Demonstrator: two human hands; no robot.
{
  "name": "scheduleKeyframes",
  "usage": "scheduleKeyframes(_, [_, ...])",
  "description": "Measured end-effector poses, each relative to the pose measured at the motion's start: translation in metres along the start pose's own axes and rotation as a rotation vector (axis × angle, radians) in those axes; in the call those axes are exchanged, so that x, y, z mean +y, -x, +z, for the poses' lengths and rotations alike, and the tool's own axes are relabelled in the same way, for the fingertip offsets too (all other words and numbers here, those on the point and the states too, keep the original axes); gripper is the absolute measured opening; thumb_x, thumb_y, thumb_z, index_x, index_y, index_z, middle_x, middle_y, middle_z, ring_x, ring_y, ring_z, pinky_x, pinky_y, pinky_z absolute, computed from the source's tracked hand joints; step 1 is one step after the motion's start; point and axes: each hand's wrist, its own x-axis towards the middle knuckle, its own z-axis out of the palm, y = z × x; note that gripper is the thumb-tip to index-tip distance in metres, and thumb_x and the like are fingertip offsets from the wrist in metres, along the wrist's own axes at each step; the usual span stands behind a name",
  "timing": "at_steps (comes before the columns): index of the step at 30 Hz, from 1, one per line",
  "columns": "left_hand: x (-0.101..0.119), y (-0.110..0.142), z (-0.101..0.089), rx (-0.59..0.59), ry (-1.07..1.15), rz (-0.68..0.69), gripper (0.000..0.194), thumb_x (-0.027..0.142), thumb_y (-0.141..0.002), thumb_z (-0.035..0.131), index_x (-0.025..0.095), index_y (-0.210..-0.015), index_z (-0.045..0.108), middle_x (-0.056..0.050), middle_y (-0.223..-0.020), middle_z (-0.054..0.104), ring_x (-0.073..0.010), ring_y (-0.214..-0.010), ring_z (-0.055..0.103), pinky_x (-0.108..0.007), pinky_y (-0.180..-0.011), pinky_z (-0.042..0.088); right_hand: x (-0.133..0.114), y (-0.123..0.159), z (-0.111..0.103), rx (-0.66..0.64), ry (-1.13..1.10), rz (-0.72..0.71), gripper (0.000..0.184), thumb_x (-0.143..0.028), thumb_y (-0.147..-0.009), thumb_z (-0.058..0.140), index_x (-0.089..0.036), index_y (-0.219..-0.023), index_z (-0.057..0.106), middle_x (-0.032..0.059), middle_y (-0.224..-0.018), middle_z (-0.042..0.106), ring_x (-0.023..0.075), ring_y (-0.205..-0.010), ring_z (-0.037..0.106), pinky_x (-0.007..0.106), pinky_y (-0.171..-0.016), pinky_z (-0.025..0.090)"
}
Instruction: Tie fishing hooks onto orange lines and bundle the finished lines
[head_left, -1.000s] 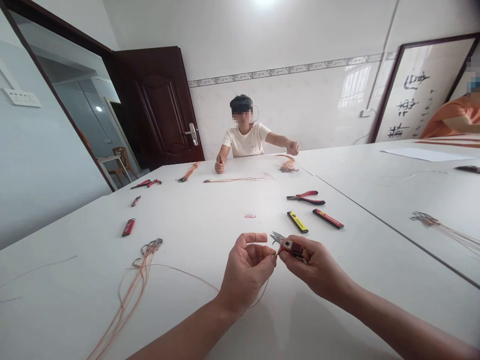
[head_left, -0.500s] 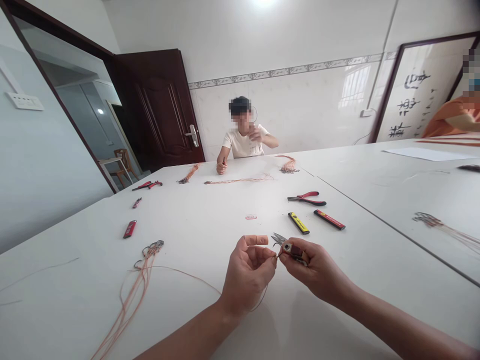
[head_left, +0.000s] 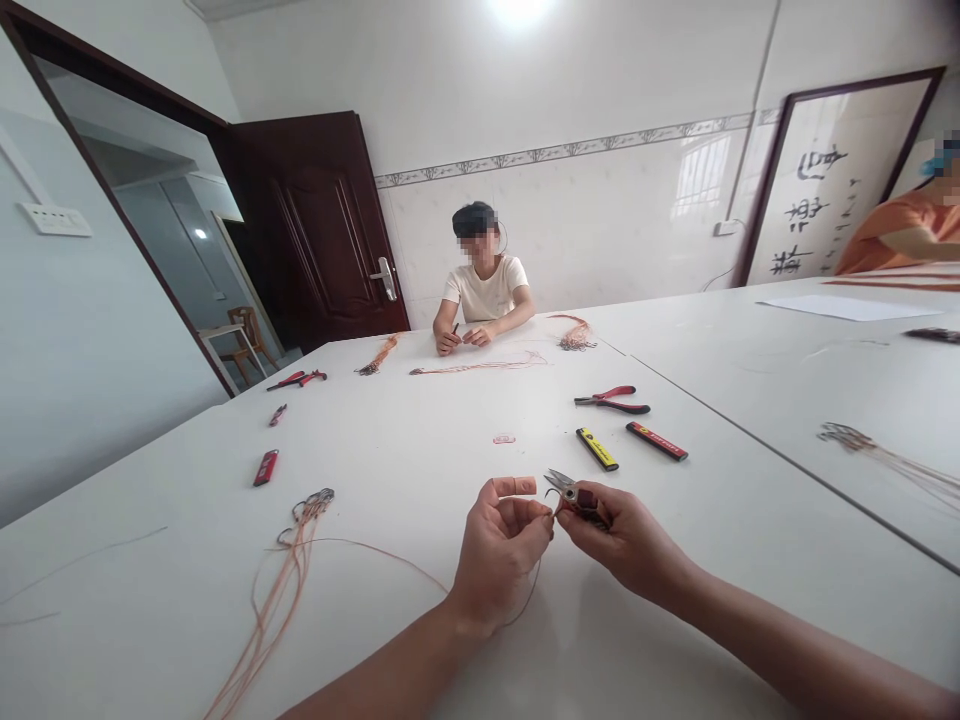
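Observation:
My left hand (head_left: 499, 555) pinches the lower end of a small dark fishing hook (head_left: 550, 494) between thumb and fingertips. Its index finger stretches forward, with a tan wrap around it. Thin line hangs below this hand. In my right hand (head_left: 634, 530) lies a pair of snips (head_left: 577, 496), blades pointing up and left, just beside the hook. The right thumb and finger meet the left fingertips there, so the exact grip on the hook's shank is partly hidden. Left of my hands, a bundle of hooks (head_left: 311, 505) on orange lines rests on the white table (head_left: 420, 450).
Beyond my hands lie red-handled pliers (head_left: 615, 400), a yellow lighter (head_left: 598, 450) and a red-black lighter (head_left: 657, 441). Further left are another lighter (head_left: 265, 468) and more pliers (head_left: 298, 380). A co-worker (head_left: 484, 290) sits opposite, near other hook bundles (head_left: 576, 337).
My hands keep nearly the same pose around the hook and snips. The view has shifted slightly. Across the table, the co-worker's raised hand has come down to the other one.

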Motion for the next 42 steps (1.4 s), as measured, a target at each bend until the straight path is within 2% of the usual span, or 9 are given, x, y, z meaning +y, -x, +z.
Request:
scheduleKeyframes(5, [-0.002,-0.001,-0.002,-0.008,-0.009,0.011,0.028,0.020,-0.069,0.064,0.019,-0.092,0.049,0.003,-0.066,0.059,-0.0085,-0.063,0.053,-0.022,-0.061,0.039,0.001,0.000,0.000,0.006,0.018,-0.007,0.023,-0.029,-0.077,0.044,-0.018,-0.059,0.035,-0.0049,-0.054,0.029,0.0083,-0.051,0.024,0.021,-0.045,0.022])
scheduleKeyframes(13, [-0.001,-0.003,-0.001,0.011,-0.048,-0.002,0.030,0.022,-0.067,0.065,0.018,-0.092,0.049,0.002,-0.067,0.059,-0.0101,-0.063,0.054,-0.023,-0.060,0.040,0.002,0.002,0.000,0.020,0.080,-0.003,0.021,-0.031,-0.078,0.044,-0.018,-0.062,0.043,-0.0037,-0.053,0.040,0.0088,-0.049,0.032,0.021,-0.045,0.026])
scheduleKeyframes(33, [-0.012,-0.012,-0.003,-0.025,-0.111,-0.040,0.023,0.020,-0.073,0.060,0.020,-0.093,0.049,0.003,-0.070,0.056,-0.0065,-0.065,0.049,-0.020,-0.063,0.039,0.007,-0.004,-0.003,0.031,0.186,-0.036,0.018,-0.021,-0.073,0.044,-0.018,-0.058,0.035,-0.0050,-0.051,0.030,0.0079,-0.048,0.025,0.020,-0.043,0.024])
scheduleKeyframes(42, [-0.011,-0.015,-0.002,-0.011,-0.108,-0.077,0.024,0.018,-0.072,0.061,0.019,-0.093,0.048,0.003,-0.070,0.057,-0.0060,-0.064,0.049,-0.019,-0.062,0.038,0.008,-0.004,-0.003,0.040,0.238,-0.066,0.016,-0.019,-0.071,0.044,-0.018,-0.057,0.036,-0.0049,-0.051,0.031,0.0081,-0.050,0.030,0.019,-0.045,0.026])
